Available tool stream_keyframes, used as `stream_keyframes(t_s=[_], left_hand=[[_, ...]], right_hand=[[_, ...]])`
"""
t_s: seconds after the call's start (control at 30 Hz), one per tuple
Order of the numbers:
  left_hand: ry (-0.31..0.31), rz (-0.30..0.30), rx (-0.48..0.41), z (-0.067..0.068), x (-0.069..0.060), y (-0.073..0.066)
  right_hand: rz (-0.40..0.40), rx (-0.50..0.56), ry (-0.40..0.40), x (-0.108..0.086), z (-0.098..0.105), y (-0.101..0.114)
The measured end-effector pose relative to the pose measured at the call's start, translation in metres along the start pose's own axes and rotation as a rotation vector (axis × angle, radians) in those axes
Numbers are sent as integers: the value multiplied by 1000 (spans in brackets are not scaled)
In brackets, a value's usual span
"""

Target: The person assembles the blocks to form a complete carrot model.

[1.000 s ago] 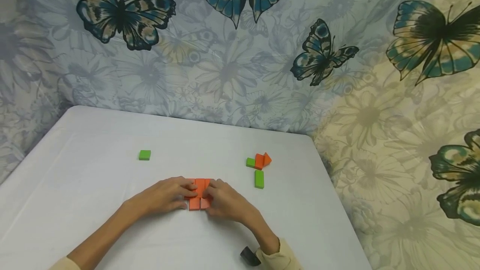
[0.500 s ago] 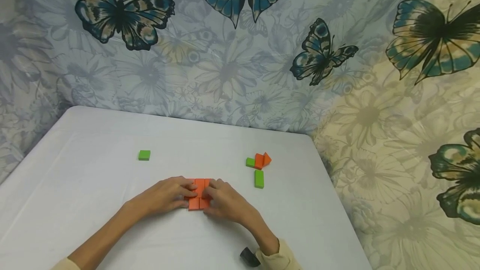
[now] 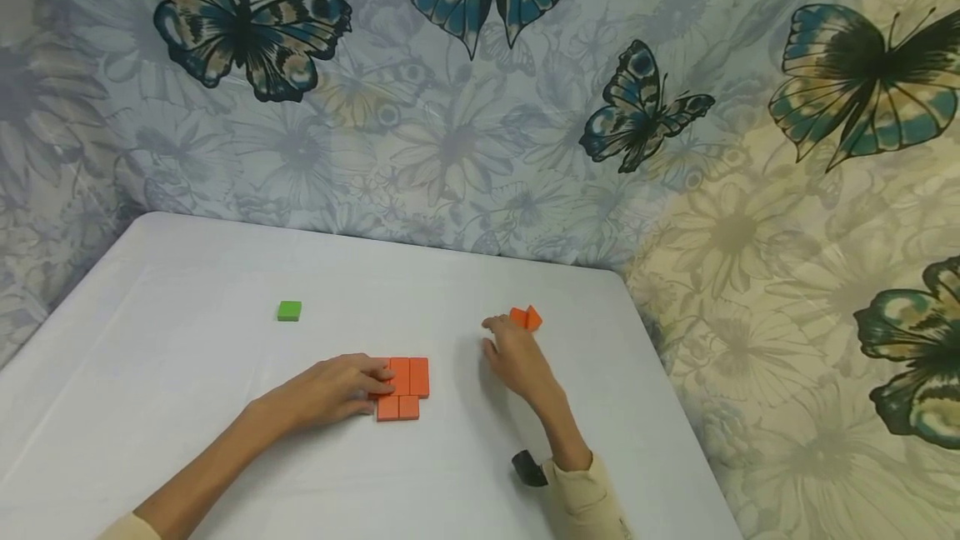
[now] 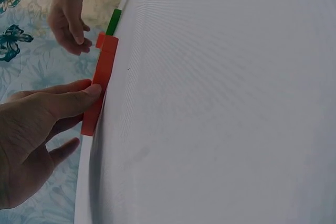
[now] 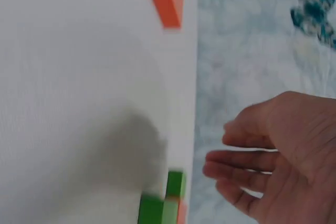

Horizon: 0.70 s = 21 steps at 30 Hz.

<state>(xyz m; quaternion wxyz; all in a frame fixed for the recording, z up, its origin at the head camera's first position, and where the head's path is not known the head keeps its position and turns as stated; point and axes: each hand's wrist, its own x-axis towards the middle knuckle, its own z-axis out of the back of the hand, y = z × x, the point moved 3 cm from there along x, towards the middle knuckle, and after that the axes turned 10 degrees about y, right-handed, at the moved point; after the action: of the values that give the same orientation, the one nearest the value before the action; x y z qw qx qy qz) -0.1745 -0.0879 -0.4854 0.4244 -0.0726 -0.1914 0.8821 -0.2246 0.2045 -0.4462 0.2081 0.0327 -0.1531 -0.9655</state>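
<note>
From far off, I see the left hand [image 3: 341, 386] pinching the orange blocks [image 3: 409, 377] on the white table [image 3: 210, 340]. The right hand [image 3: 517, 357] is loose, with nothing in it, near 2 green blocks [image 5: 151, 211] and 2 orange pieces [image 3: 518, 318]. A lone green block [image 3: 288, 311] sits well apart.

Butterfly-patterned walls [image 3: 465, 132] behind a white table [image 3: 405, 298] suggest some indoor room, type unclear
</note>
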Motion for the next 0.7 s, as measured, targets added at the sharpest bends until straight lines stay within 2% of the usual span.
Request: stream_keyframes(t_s=[0.13, 0.23, 0.43, 0.57, 0.7], left_hand=[[8, 10, -9, 0, 0, 0], [7, 11, -10, -1, 0, -1], [5, 14, -13, 1, 0, 0], [11, 20, -20, 2, 0, 0], [13, 23, -24, 2, 1, 0]], right_hand=[[-89, 55, 51, -3, 4, -37], [-136, 76, 81, -11, 8, -57], [-238, -16, 43, -21, 22, -81], [-243, -54, 27, -20, 20, -92], [-231, -37, 9, -18, 12, -98]])
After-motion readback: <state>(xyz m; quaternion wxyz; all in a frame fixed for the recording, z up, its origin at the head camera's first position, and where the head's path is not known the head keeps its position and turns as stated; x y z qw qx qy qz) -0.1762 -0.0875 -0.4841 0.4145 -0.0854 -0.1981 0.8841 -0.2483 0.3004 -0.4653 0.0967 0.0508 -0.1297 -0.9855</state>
